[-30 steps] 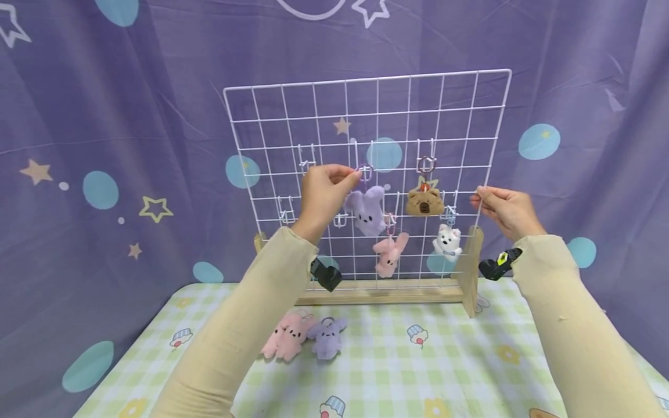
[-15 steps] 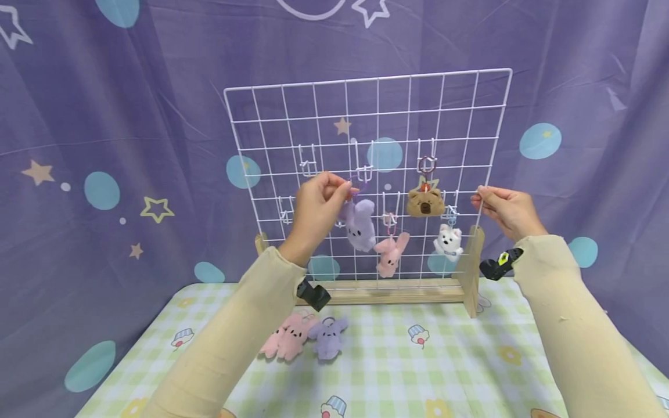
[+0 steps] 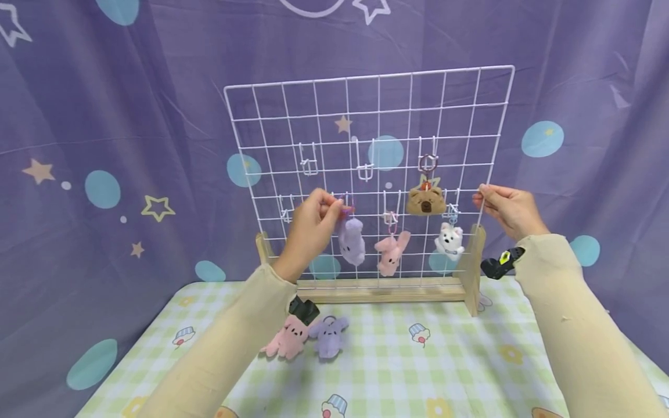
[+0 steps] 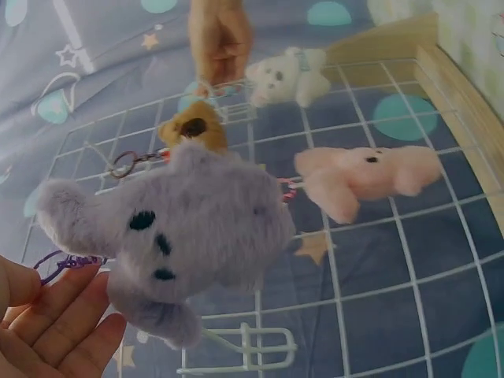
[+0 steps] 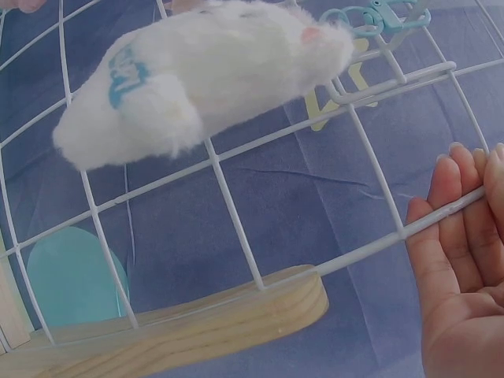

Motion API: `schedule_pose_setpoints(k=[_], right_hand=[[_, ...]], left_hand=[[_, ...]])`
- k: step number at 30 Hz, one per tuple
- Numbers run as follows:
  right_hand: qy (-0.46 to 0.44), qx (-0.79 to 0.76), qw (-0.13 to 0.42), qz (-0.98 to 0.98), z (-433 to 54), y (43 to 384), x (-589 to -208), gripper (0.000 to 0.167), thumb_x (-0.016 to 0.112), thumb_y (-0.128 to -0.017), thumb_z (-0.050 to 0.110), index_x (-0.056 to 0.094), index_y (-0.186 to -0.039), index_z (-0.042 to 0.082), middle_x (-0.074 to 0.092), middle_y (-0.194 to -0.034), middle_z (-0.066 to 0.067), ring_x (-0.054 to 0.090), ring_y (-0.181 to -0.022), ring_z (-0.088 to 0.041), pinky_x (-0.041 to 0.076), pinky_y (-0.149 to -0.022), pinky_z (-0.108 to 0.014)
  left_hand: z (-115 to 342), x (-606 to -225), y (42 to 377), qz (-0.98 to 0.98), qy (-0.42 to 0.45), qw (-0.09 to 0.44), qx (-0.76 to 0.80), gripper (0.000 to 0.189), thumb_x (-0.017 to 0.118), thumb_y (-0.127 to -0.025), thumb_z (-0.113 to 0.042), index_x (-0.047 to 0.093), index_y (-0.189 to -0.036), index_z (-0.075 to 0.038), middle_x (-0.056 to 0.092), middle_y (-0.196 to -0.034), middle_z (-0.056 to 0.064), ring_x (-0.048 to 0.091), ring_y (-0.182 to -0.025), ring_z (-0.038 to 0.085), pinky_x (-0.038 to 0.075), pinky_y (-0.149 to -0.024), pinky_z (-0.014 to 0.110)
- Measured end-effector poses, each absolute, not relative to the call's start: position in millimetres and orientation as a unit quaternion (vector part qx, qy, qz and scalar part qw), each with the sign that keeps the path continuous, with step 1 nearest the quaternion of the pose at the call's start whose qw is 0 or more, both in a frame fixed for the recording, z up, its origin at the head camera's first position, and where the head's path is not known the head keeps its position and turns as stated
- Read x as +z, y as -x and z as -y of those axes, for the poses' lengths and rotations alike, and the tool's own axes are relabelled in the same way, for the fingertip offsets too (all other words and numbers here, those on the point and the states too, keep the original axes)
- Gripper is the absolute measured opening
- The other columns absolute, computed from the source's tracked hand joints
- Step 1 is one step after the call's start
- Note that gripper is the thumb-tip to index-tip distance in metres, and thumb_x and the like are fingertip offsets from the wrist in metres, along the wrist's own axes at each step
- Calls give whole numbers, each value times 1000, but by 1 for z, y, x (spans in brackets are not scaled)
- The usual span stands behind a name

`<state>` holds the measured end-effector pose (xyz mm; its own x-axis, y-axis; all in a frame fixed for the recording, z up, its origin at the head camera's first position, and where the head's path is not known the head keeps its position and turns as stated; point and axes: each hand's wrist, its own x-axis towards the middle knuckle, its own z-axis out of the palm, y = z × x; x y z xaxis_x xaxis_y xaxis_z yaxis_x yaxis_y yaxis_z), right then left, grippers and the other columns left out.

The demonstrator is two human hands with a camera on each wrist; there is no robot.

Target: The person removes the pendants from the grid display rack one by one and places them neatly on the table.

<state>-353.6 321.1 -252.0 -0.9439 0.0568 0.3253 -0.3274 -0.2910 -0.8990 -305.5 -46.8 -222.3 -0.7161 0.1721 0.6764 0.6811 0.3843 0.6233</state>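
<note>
The fingers of the left hand (image 3: 312, 223) pinch a purple ring (image 4: 52, 267), and the purple plush (image 3: 352, 244) dangles from it in front of a white wire grid (image 3: 369, 76). The fingers of the right hand (image 3: 512, 212) grip the grid's right edge, thumb against the wire.

Just right of the held plush, a pink plush (image 3: 390, 255) hangs on the grid. Farther right hang a brown bear head (image 3: 425, 202) and, below it, a white plush (image 3: 449, 241) on a light blue clip (image 5: 383, 17). An upper hook (image 3: 365, 172) sits above the held plush, with a second hook (image 3: 309, 167) to its left. The grid stands in a wooden base (image 3: 387, 292) on the checked surface (image 3: 381, 366), where another purple plush (image 3: 329, 339) lies beside a pink one (image 3: 294, 339).

The left sleeve (image 3: 219, 348) and a black wrist camera (image 3: 304, 310) partly cover that pink one. In the left wrist view, the held plush blocks part of the brown bear head; in the right wrist view, the frame edge cuts off the right hand. Whether the ring touches any hook near the left hand is hard to tell.
</note>
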Motion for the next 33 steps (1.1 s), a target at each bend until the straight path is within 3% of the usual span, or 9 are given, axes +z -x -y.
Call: schedule_pose_setpoints(k=[10, 18, 23, 25, 27, 30, 33], right_hand=[[-121, 796, 122, 580, -321, 355, -250, 13, 63, -89, 10, 74, -82, 12, 72, -77, -1, 68, -73, -9, 53, -72, -17], [-118, 788, 133, 589, -320, 355, -251, 14, 64, -89, 12, 74, -81, 15, 71, -76, 0, 68, -72, -7, 53, -73, -16], [-112, 780, 138, 600, -319, 357, -253, 13, 65, -89, 14, 74, -80, 16, 71, -76, 2, 67, -72, -7, 53, -73, -16], [-111, 779, 139, 602, -319, 357, -254, 13, 65, -89, 14, 74, -80, 17, 71, -76, 2, 67, -73, -7, 53, -73, -16], [-112, 777, 139, 603, -318, 358, -254, 14, 64, -89, 14, 74, -80, 17, 71, -76, 2, 67, -73, -6, 53, -73, -16], [-121, 793, 130, 583, -320, 358, -254, 15, 63, -90, 10, 74, -81, 14, 71, -76, 0, 68, -72, -8, 53, -73, -16], [-123, 797, 130, 576, -321, 358, -255, 16, 62, -90, 9, 74, -81, 13, 71, -76, -1, 68, -71, -8, 53, -72, -17]], left_hand=[[53, -252, 293, 814, 287, 249, -440, 11, 56, -95, -11, 55, -89, -2, 69, -78, 9, 53, -56, 13, 41, -47, 20], [58, -285, 278, 833, 272, 186, -444, 10, 56, -95, -12, 56, -88, -5, 71, -79, 4, 45, -48, 6, 35, -43, 19], [64, -310, 270, 841, 264, 143, -450, 10, 56, -95, -13, 55, -88, -7, 57, -60, 1, 32, -45, 2, 29, -42, 19], [66, -320, 267, 840, 259, 130, -459, 9, 56, -95, -12, 56, -88, -7, 55, -59, 2, 36, -47, 3, 31, -43, 19], [68, -328, 264, 837, 255, 118, -470, 9, 56, -95, -12, 56, -88, -7, 61, -64, 2, 44, -50, 5, 34, -45, 19], [70, -340, 261, 828, 256, 100, -489, 10, 57, -95, -13, 56, -88, -6, 70, -80, 5, 62, -65, 12, 42, -51, 19], [71, -349, 259, 824, 260, 84, -497, 11, 56, -95, -13, 55, -88, -5, 72, -85, 7, 68, -78, 18, 45, -55, 19]])
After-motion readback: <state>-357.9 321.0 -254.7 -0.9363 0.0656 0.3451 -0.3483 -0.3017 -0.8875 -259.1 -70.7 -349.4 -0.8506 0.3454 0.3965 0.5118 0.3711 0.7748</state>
